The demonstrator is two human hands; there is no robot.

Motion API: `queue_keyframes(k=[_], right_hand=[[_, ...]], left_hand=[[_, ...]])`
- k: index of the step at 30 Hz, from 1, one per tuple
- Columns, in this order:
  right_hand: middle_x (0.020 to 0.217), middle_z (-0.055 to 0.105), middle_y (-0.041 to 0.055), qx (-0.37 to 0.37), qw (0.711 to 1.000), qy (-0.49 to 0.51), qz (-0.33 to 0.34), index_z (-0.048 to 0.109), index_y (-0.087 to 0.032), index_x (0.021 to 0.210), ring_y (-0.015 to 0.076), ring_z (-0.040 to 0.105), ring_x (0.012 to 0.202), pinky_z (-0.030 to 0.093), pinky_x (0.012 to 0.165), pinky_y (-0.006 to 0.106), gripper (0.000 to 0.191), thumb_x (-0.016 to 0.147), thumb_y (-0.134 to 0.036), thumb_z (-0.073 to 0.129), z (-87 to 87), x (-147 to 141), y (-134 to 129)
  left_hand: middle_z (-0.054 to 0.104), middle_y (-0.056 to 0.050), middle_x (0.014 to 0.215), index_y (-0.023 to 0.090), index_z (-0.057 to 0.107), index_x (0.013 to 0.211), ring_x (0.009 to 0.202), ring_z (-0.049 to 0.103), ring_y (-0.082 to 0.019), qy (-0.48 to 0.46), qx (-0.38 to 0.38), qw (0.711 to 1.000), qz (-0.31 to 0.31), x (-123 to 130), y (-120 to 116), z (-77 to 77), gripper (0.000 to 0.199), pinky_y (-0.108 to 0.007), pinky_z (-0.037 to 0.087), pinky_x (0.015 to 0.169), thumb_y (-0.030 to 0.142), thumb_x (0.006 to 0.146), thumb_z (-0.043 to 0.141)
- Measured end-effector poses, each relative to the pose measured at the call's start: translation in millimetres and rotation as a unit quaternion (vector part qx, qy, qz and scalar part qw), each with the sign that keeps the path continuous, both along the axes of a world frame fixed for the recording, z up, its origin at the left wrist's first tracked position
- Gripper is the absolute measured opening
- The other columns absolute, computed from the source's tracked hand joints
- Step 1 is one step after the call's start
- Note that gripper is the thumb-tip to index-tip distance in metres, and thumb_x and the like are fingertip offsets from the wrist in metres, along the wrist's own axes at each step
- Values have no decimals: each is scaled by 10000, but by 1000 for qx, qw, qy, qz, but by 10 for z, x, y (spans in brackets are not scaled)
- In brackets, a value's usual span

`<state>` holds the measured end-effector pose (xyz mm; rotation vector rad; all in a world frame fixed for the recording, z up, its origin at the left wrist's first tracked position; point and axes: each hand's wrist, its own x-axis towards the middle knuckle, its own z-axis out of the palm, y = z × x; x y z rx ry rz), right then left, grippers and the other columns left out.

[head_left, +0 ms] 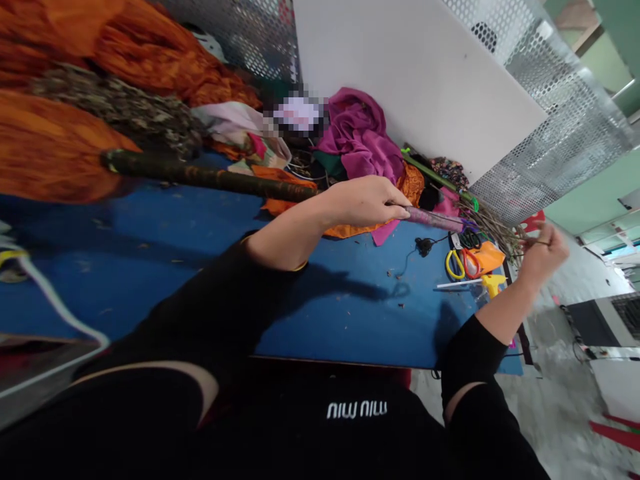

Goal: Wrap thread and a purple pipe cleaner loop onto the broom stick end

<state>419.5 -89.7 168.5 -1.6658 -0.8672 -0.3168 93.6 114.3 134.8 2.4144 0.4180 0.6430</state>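
My left hand (373, 200) is closed round a long dark stick (215, 179) near its right end, which is wrapped in purple material (435, 219). The stick runs left above the blue table, its far end by orange cloth (55, 147). A dark thread runs along the wrapped part, with a small black tangle (424, 247) below it. My right hand (545, 252) is raised at the right, blurred, its fingers pinched together; a thin dark strand seems to show at the fingertips, too small to make out.
Scissors with yellow and red handles (470, 265), an orange packet (487, 257) and a yellow glue gun (494, 285) lie at the right of the blue table (320, 320). Magenta cloth (357, 133), dry twigs (493, 223) and a white board (400, 73) stand behind. A white cable (60, 300) curves at the left.
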Motion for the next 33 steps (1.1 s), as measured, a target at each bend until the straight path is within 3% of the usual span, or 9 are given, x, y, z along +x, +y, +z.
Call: queue_keyframes(k=[3, 8, 12, 14, 17, 21, 25, 30, 33], right_hand=[[773, 535, 19, 152, 981, 116, 39, 392, -276, 700, 157, 447, 607, 340, 570, 343, 524, 748, -755, 598, 48, 57, -47], [711, 324, -29, 152, 978, 122, 69, 192, -261, 675, 141, 221, 576, 224, 532, 363, 837, 535, -929, 677, 199, -55, -378], [782, 307, -14, 391, 908, -6, -148, 303, -291, 701, 165, 274, 539, 272, 532, 400, 679, 793, -960, 377, 243, -254, -381], [711, 304, -25, 383, 900, -37, -204, 366, -308, 716, 173, 296, 517, 294, 525, 399, 647, 825, -946, 361, 244, -294, -354], [548, 245, -63, 162, 978, 131, -5, 509, -314, 716, 151, 212, 469, 298, 497, 369, 628, 784, -937, 478, 240, -260, -358], [642, 559, -52, 168, 919, 243, 262, 743, -338, 905, 134, 476, 543, 500, 656, 331, 170, 929, -500, 699, 214, -255, -254], [1154, 742, 76, 317, 869, 204, 322, 775, -268, 1002, 235, 745, 1094, 592, 908, 417, 522, 994, -673, 445, 145, -311, -5], [894, 674, 85, 308, 918, 138, 208, 805, -226, 933, 175, 661, 702, 603, 721, 358, 844, 975, -815, 202, 81, -193, 24], [1006, 712, 106, 329, 897, 156, 250, 808, -214, 994, 213, 753, 947, 636, 967, 393, 928, 933, -882, 167, 91, -133, -91]], left_hand=[[756, -9, 701, 234, 861, 883, 633, 620, -156, 16, 12, 1000, -14, 21, 22, -33, 334, -261, 412, 635, 393, 844, 569], [731, -1, 689, 218, 854, 878, 634, 600, -147, 6, 17, 1000, -5, -6, 38, -19, 368, -250, 415, 639, 418, 857, 546], [632, 18, 609, 213, 853, 902, 547, 503, -120, 16, -25, 999, -24, -90, 66, 24, 395, -251, 391, 597, 451, 872, 538], [615, 11, 603, 211, 857, 936, 524, 475, -116, 25, -55, 998, -26, -127, 87, 41, 406, -256, 370, 566, 470, 865, 552], [620, -2, 620, 209, 857, 941, 524, 482, -117, 28, -76, 996, -28, -142, 98, 53, 412, -254, 353, 543, 494, 853, 573], [605, 15, 608, 214, 861, 952, 505, 455, -102, 23, -79, 996, -33, -111, 78, 53, 405, -246, 363, 544, 475, 842, 572], [640, 6, 635, 212, 872, 1047, 515, 467, -110, 37, -80, 996, -5, -111, 84, 42, 429, -247, 361, 536, 464, 840, 593], [681, -16, 666, 173, 861, 1144, 540, 494, -123, 36, -87, 996, 5, -133, 111, 48, 492, -244, 364, 541, 465, 841, 605], [705, -21, 698, 161, 859, 1148, 561, 509, -124, 51, -75, 996, 8, -138, 120, 64, 502, -239, 359, 553, 463, 847, 594]])
